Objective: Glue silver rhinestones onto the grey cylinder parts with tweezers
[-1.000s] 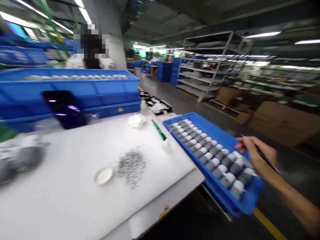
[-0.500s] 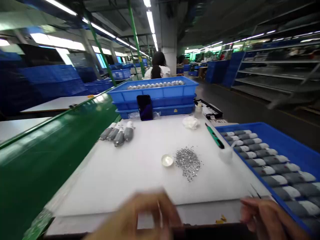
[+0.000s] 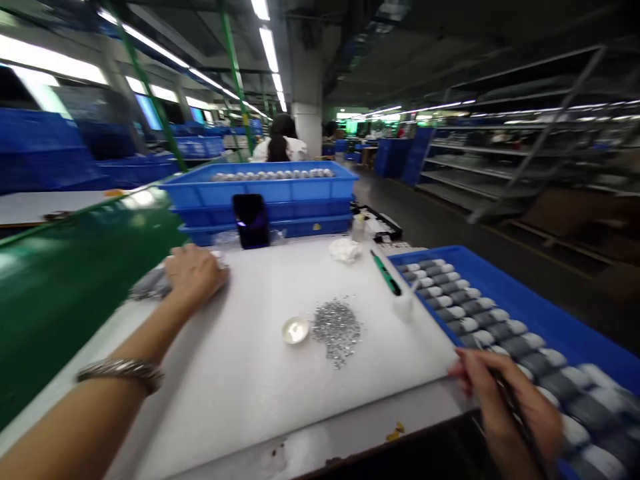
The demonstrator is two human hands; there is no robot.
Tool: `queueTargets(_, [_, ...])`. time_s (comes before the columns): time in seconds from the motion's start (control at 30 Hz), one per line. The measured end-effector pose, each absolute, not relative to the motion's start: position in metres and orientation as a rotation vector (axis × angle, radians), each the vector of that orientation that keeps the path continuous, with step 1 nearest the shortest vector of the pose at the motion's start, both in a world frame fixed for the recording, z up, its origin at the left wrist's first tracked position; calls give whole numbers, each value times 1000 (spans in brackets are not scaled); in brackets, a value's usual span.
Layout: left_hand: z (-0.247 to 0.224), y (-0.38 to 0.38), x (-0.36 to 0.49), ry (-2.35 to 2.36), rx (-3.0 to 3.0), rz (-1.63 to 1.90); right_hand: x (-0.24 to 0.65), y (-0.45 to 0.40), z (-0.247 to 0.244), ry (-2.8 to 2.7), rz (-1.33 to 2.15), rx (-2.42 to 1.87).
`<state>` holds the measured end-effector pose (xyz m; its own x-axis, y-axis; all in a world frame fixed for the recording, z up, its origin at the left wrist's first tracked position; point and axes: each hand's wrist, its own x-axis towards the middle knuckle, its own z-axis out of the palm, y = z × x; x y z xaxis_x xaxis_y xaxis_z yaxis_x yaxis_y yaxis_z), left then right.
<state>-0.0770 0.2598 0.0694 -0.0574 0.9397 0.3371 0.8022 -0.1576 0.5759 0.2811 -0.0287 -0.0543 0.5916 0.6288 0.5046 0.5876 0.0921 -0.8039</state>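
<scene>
**Apparently partway thru the batch**

L hand (image 3: 195,270) is over the gray-white pcs (image 3: 150,285) at far left; fingers bent, but can't tell if it has hold of one. R hand (image 3: 510,393), near right, has fingers closed round a thin dark tool (image 3: 520,421), by the left edge of the blue tray (image 3: 525,303). Prob. done: the rows of similar pcs in the tray, tho finish unclear. Prob. not done: those by L hand; also loose shiny bits (image 3: 336,331) mid-table, right of a small dish (image 3: 295,330).
</scene>
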Motion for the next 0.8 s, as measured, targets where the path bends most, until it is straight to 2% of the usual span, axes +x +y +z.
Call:
queueTargets(0.13, [88, 278, -95, 1623, 1996, 910, 291, 23, -39, -1110, -41, -1556])
queueTargets(0.27, [106, 274, -110, 1488, 1827, 734, 307, 55, -37, -1290, 37, -1586])
queueTargets(0.33, [106, 246, -107, 1495, 1666, 752, 307, 62, -33, -1357, 63, -1602])
queueTargets(0.4, [99, 200, -94, 1505, 1358, 1000, 306, 67, -29, -1400, 83, -1618])
queueTargets(0.47, [86, 145, -74, 1296, 1046, 1231, 306, 69, -27, -1423, 104, -1627])
queueTargets(0.67, [43, 21, -21, 939, 386, 924, 287, 52, -21, -1367, 226, -1610])
queueTargets(0.8, [24, -3, -6, 662, 290, 878, 252, 17, 3, -987, 781, -1417])
